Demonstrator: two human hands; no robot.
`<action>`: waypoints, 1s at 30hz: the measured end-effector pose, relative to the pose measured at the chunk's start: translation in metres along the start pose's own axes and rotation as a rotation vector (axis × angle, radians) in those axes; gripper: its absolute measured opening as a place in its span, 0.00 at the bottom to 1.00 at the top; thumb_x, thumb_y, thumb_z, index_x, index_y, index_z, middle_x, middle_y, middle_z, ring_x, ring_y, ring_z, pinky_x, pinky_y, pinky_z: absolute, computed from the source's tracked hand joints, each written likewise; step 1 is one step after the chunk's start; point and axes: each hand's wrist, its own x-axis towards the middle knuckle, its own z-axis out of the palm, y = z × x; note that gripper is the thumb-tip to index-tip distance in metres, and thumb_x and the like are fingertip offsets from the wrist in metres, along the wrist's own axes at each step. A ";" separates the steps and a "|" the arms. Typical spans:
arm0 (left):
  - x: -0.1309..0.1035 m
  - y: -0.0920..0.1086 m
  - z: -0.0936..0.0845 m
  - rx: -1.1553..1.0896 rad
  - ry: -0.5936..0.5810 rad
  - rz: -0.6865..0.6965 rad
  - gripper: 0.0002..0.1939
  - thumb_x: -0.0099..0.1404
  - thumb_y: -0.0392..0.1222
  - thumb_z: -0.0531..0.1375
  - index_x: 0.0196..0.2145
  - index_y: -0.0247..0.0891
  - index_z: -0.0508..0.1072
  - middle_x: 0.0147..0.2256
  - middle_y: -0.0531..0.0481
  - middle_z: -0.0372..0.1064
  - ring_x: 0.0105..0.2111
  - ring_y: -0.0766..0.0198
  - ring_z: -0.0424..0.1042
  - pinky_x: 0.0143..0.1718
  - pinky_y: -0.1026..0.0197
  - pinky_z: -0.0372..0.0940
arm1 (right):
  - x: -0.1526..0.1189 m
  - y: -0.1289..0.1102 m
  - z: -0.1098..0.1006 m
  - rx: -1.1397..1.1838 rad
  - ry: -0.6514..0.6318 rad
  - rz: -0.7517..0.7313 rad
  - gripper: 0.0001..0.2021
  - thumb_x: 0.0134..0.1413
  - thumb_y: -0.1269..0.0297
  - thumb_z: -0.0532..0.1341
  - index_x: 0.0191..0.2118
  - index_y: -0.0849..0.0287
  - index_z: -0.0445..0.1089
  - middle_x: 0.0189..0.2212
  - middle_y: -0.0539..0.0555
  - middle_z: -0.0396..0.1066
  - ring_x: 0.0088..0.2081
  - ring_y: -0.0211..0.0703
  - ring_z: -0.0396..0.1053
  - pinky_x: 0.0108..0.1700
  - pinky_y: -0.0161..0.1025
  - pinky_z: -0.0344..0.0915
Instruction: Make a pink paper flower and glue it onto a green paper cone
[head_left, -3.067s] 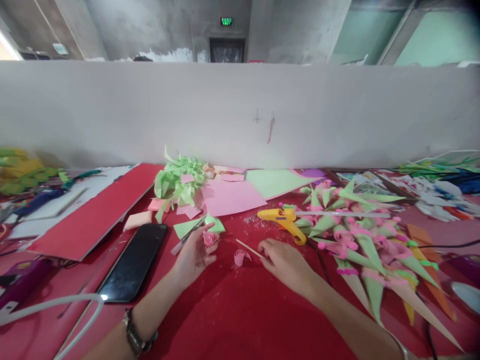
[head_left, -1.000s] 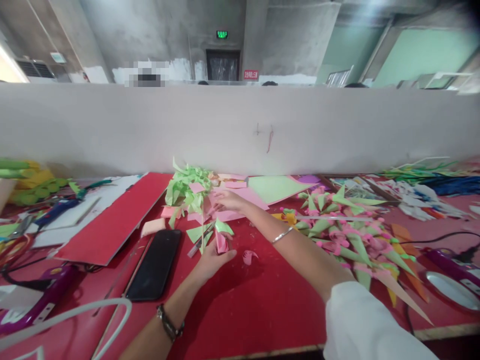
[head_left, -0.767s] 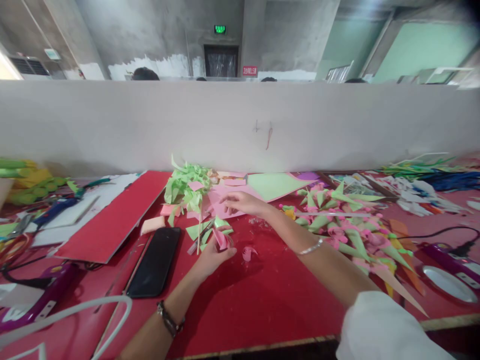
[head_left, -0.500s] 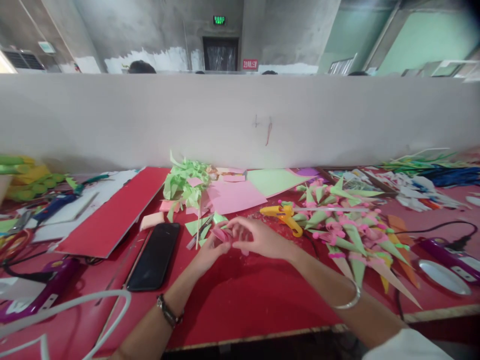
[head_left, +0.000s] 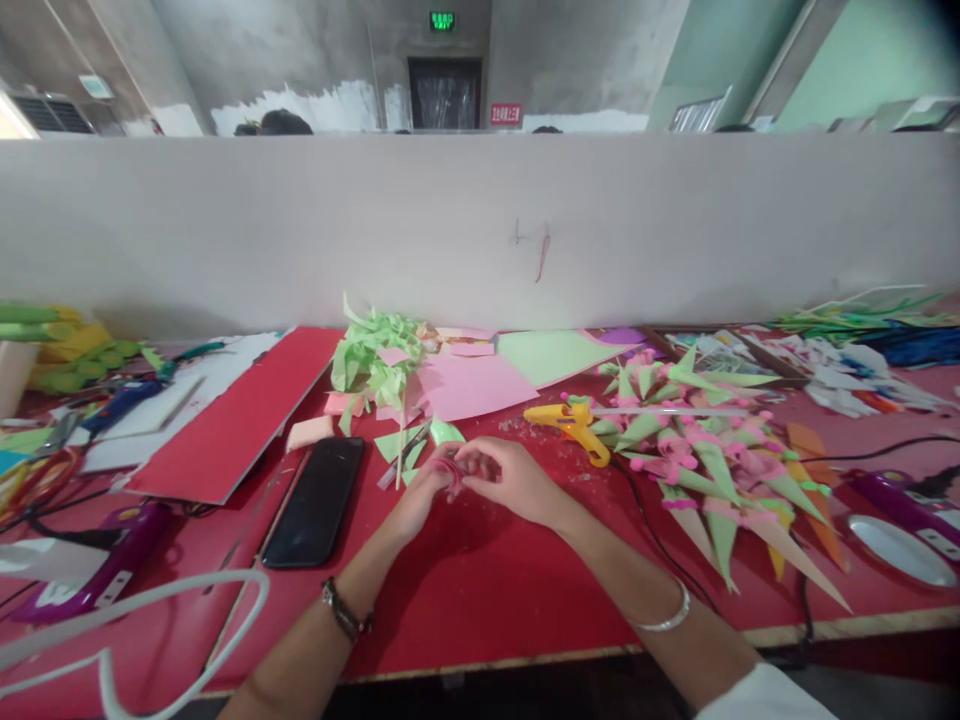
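Observation:
Between my two hands is a small piece of pink paper (head_left: 448,470), curled into a roll and partly covered by the fingers. My left hand (head_left: 420,500) pinches it from the left. The bent fingers of my right hand (head_left: 511,482) close on its right side. Just beyond them lie green paper scraps (head_left: 448,432) and a thin stick (head_left: 401,450). To the right, a yellow glue gun (head_left: 571,424) rests on the red table (head_left: 480,590), its nozzle to the left and a clear glue stick out of its back.
Many pink and green paper cones (head_left: 705,460) are heaped at right. A black phone (head_left: 315,503) lies left of my hands, near a red board (head_left: 240,420). Pink paper (head_left: 476,385) and crumpled green paper (head_left: 379,350) lie behind. A white partition (head_left: 420,230) bounds the table's back.
The pink paper looks more tightly curled between my fingers, and less of it shows. My hands stay close together over the same spot. The view has shifted slightly.

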 end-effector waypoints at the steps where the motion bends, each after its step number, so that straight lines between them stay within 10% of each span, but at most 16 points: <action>1: 0.000 0.000 0.000 0.001 -0.003 -0.001 0.17 0.48 0.36 0.54 0.39 0.37 0.65 0.26 0.53 0.60 0.22 0.70 0.56 0.23 0.67 0.51 | 0.000 0.000 0.000 -0.010 0.005 0.001 0.08 0.46 0.70 0.57 0.36 0.60 0.65 0.27 0.48 0.64 0.24 0.31 0.58 0.27 0.29 0.57; 16: -0.008 0.015 0.011 0.204 0.051 0.044 0.13 0.54 0.38 0.54 0.39 0.35 0.65 0.22 0.56 0.61 0.21 0.69 0.59 0.26 0.65 0.54 | -0.003 0.003 0.003 -0.331 0.175 -0.026 0.04 0.48 0.71 0.53 0.27 0.59 0.64 0.24 0.49 0.65 0.25 0.34 0.60 0.29 0.29 0.55; 22: 0.002 0.011 0.007 0.177 0.217 0.055 0.08 0.55 0.41 0.56 0.23 0.36 0.62 0.15 0.59 0.57 0.16 0.73 0.56 0.22 0.67 0.53 | -0.005 0.004 0.004 -0.254 0.310 0.018 0.04 0.45 0.72 0.52 0.27 0.59 0.63 0.22 0.49 0.65 0.24 0.34 0.61 0.29 0.30 0.57; 30: 0.005 0.005 0.001 -0.032 0.279 -0.089 0.17 0.48 0.39 0.60 0.37 0.37 0.64 0.23 0.57 0.63 0.19 0.75 0.59 0.22 0.70 0.55 | -0.004 0.008 0.008 -0.190 0.385 -0.012 0.04 0.42 0.73 0.53 0.25 0.59 0.62 0.20 0.48 0.63 0.23 0.34 0.61 0.27 0.30 0.57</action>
